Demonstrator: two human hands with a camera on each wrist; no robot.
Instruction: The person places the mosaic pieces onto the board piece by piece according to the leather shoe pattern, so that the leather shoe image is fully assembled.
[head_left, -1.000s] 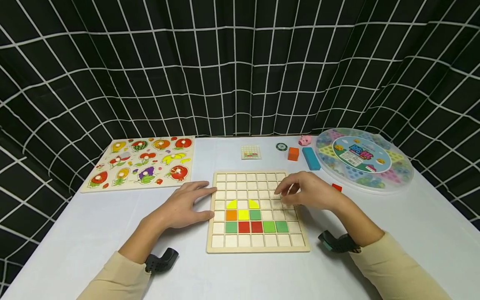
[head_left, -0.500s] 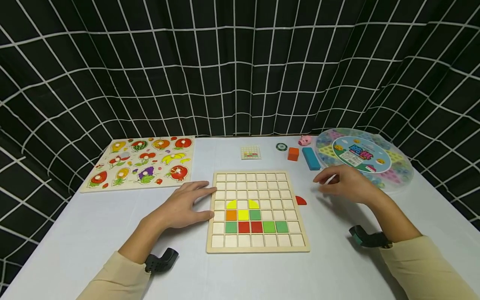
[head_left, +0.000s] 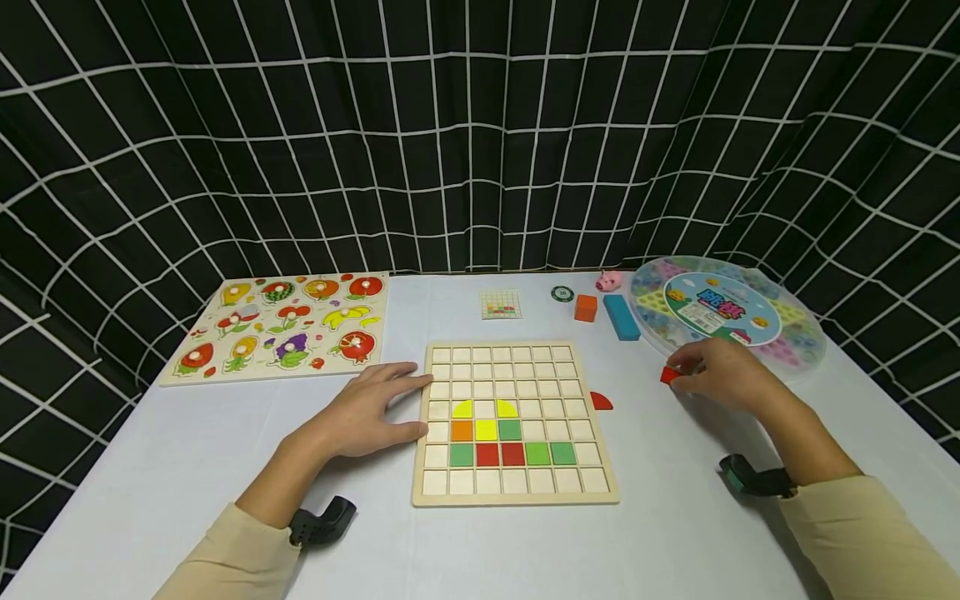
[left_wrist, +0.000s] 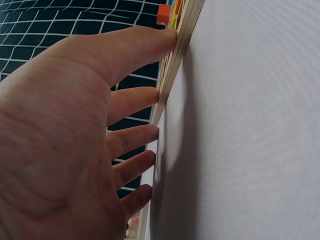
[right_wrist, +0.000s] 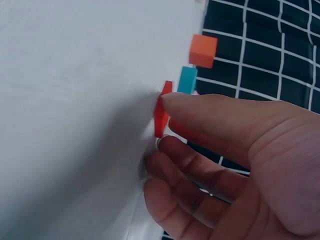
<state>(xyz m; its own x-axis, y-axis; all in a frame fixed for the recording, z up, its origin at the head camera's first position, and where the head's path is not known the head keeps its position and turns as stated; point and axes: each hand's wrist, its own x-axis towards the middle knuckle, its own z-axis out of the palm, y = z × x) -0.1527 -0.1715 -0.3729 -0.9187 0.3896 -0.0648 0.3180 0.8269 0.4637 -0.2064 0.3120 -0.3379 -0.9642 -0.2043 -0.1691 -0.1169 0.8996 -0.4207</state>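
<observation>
My left hand (head_left: 367, 412) has its fingers stretched out, the index finger and thumb touching the left edge of a wooden grid board (head_left: 517, 499). In the left wrist view, the fingertips (left_wrist: 167, 42) rest along the board's side. Coloured tiles lie in several cells: yellow quarter-circles (head_left: 507, 409) and orange, yellow, red and green squares (head_left: 538, 454). Off the board's right edge is a red quarter-circle tile (head_left: 602, 401). Farther right, my right hand (head_left: 723, 375) pinches a small red block (right_wrist: 160, 117) between thumb and index finger, at the table surface; part of it is hidden.
A round clear case of beads (head_left: 806, 346) stands just behind my right hand. Behind the board are a small pattern card (head_left: 501, 305), a poker chip (head_left: 562, 293), an orange cube (head_left: 587, 308), a blue bar (head_left: 622, 317) and a pink pig (head_left: 610, 281). A fruit puzzle (head_left: 262, 377) lies back left.
My right hand has left the board's right side, uncovering the red quarter-circle tile beside it. It has moved right to the red block and taken hold of it. The left hand has stayed put.
</observation>
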